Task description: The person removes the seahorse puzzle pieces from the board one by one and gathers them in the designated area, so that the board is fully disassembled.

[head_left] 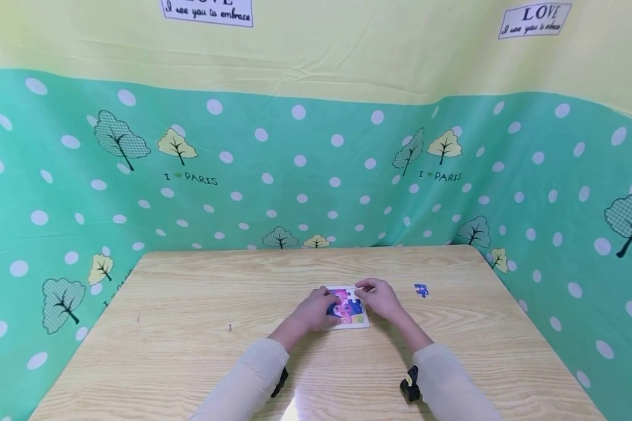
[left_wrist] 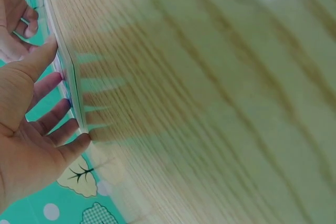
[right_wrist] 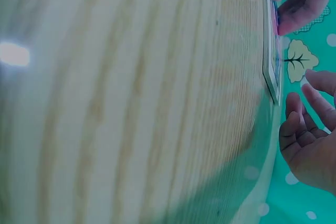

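A jigsaw puzzle (head_left: 355,318) in a white frame lies flat on the table, showing a pink figure on dark blue. White backing shows through near its upper right. My left hand (head_left: 312,310) rests over its left side, fingers spread; in the left wrist view the left hand (left_wrist: 39,114) has its thumb and fingertips at the frame's edge. Just off the upper right corner is my right hand (head_left: 380,298), fingertips near the white gap. In the right wrist view the right hand (right_wrist: 312,135) has loosely bent fingers, with nothing visible between them.
A loose blue puzzle piece (head_left: 421,290) lies on the wooden table (head_left: 189,351) right of the puzzle. Green and yellow patterned cloth (head_left: 295,146) hangs behind and beside the table. Black devices, one of them the right wrist device (head_left: 409,386), sit at both wrists.
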{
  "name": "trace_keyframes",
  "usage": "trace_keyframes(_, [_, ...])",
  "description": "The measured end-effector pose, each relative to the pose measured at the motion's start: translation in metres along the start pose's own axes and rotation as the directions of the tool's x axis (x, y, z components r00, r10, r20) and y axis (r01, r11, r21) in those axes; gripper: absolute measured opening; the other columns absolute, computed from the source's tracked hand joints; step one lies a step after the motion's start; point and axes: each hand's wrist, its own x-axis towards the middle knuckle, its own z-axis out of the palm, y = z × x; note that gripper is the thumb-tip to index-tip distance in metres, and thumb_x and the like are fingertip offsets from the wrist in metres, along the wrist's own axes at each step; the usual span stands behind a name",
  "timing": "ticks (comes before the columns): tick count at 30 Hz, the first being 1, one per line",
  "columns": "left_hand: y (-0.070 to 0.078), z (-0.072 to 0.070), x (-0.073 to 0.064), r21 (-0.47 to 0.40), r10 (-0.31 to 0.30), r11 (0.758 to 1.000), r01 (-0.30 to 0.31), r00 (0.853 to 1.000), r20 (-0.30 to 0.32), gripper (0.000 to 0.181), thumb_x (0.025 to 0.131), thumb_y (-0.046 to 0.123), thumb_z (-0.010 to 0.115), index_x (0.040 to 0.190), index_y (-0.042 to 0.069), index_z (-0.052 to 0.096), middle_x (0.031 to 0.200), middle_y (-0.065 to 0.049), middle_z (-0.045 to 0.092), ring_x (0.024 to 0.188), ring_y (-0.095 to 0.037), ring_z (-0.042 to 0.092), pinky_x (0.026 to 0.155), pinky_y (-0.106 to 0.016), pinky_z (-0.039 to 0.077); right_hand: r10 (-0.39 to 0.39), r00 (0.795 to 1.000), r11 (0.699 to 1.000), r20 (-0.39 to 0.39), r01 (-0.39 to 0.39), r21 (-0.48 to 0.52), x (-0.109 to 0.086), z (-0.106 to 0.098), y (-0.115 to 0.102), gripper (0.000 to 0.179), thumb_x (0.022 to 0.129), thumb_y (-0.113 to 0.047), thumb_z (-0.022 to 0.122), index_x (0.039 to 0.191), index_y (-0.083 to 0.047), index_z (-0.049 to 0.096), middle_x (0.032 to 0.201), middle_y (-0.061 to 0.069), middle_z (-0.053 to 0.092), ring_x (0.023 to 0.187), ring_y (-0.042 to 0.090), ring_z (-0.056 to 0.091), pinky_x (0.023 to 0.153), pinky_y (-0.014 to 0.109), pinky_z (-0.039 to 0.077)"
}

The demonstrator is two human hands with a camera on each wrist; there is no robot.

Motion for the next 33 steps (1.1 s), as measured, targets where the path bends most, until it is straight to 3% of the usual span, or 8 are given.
trace_keyframes(5, [0.000, 0.001, -0.001, 0.007, 0.008, 1.000, -0.008, 1.000, -0.005, 0.050, 0.083, 0.038, 0.069, 0.126, 0.017, 0.058, 0.129, -0.011, 0.049, 0.116, -0.025, 0.050, 0.101, -0.039, 0.045, -0.020, 1.000, 0.996, 0.011, 0.021, -0.085, 0.001, 0.007, -0.001, 0.017, 0.085, -0.016, 0.067, 0.100, -0.007, 0.068, 0.090, 0.006, 0.062, 0.081, 0.016, 0.055, 0.066, 0.025, 0.048])
trace_keyframes(11, [0.000, 0.000, -0.001, 0.012, 0.015, 1.000, -0.015, 1.000, -0.007, 0.050, 0.083, 0.038, 0.069, 0.126, 0.017, 0.058, 0.128, -0.011, 0.049, 0.115, -0.025, 0.049, 0.100, -0.039, 0.045, -0.048, 0.999, 0.988, 0.009, 0.048, -0.147, 0.005, 0.017, 0.004, 0.018, 0.085, -0.017, 0.067, 0.099, -0.007, 0.069, 0.089, 0.005, 0.063, 0.082, 0.015, 0.057, 0.072, 0.028, 0.051])
trace_keyframes(23, [0.001, -0.003, -0.001, -0.011, 0.019, 1.000, -0.019, 1.000, -0.015, 0.049, 0.081, 0.036, 0.071, 0.124, 0.016, 0.059, 0.126, -0.010, 0.050, 0.114, -0.023, 0.048, 0.100, -0.038, 0.045, -0.053, 0.999, 0.977, 0.005, 0.053, -0.209, 0.009, 0.023, 0.000, 0.019, 0.084, -0.017, 0.069, 0.099, -0.007, 0.069, 0.083, 0.005, 0.053, 0.073, 0.015, 0.048, 0.061, 0.024, 0.040])
trace_keyframes(33, [0.003, -0.004, -0.002, 0.000, 0.020, 1.000, -0.020, 1.000, -0.019, 0.049, 0.082, 0.037, 0.070, 0.124, 0.015, 0.059, 0.125, -0.011, 0.050, 0.112, -0.024, 0.049, 0.099, -0.039, 0.045, -0.047, 0.999, 0.963, 0.007, 0.047, -0.264, 0.007, 0.025, -0.005, 0.024, 0.084, -0.020, 0.069, 0.101, -0.004, 0.070, 0.086, 0.006, 0.054, 0.076, 0.015, 0.047, 0.065, 0.026, 0.042])
